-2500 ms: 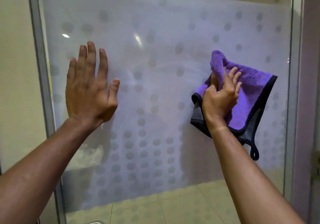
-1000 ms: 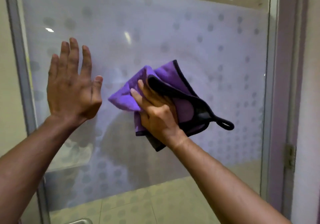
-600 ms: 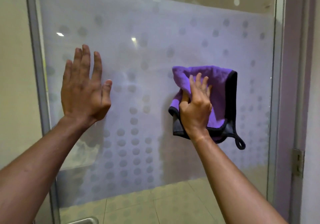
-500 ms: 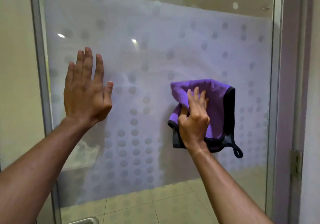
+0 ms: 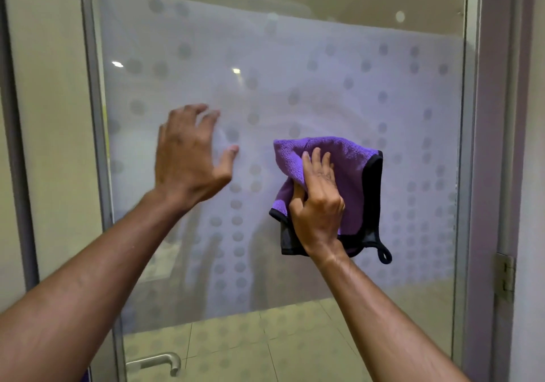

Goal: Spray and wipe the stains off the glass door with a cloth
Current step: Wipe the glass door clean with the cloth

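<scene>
Purple cloth [image 5: 351, 160] sits lower; left hand [image 5: 188, 160] shifted right, blurred.

No readable text, label, brand, number or sign shows anywhere in this view.

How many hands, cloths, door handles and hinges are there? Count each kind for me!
Hands: 2, left hand and right hand
Cloths: 1, purple cloth
Door handles: 1, metal handle
Hinges: 1, hinge
Total: 5
</scene>
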Tool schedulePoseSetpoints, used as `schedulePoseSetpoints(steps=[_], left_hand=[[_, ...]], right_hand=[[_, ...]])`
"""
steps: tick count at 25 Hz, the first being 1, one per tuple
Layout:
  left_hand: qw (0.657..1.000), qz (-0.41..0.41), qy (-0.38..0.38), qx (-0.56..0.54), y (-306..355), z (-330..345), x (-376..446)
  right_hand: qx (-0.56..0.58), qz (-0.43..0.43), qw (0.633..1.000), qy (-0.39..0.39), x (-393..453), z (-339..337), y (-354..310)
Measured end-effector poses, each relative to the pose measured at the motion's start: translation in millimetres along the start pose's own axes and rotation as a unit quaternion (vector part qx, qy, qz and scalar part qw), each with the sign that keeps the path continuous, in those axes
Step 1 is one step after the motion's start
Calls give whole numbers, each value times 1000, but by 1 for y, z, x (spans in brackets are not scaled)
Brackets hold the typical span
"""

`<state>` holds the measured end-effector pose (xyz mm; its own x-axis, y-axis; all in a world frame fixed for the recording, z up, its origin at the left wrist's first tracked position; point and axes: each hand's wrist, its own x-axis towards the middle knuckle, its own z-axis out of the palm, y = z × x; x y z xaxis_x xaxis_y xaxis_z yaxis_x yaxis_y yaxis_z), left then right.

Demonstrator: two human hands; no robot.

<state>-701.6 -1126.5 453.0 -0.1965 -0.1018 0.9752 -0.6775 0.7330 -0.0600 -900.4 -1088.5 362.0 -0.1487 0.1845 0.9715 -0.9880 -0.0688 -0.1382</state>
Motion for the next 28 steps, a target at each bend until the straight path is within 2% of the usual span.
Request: schedulePoseSetpoints(steps=[3,5,9,15,19,21,24,26,28], left_hand=[[974,-63,-67,-207,40,-4,8],[956,-115,-109,-248,55,-4,14],[956,-127,-128,-231,65,-12,14],[976,-90,-112,-165,69,-25,13],[983,-74,-120,-121,61,-37,12],[983,-72,-129,-104,56,-45,10],[984,-68,-140,-82,48,-61,5],[984,-66,-151,-61,43,-73,1],[983,-75,-160,-48,38,-85,-5]], right_hand=[[4,5,1000,-5,-3,-1,-9],[10,7,1000,-12,-5,-4,-15],[27,12,999,-23,-4,-12,-26],[88,16,994,-59,-16,-29,-27],[108,37,993,-18,-17,-37,-21],[115,53,992,-24,-13,-43,-18],[150,124,976,-96,-5,-52,-13],[219,196,934,-202,5,-56,-10],[248,204,895,-310,14,-56,-8]])
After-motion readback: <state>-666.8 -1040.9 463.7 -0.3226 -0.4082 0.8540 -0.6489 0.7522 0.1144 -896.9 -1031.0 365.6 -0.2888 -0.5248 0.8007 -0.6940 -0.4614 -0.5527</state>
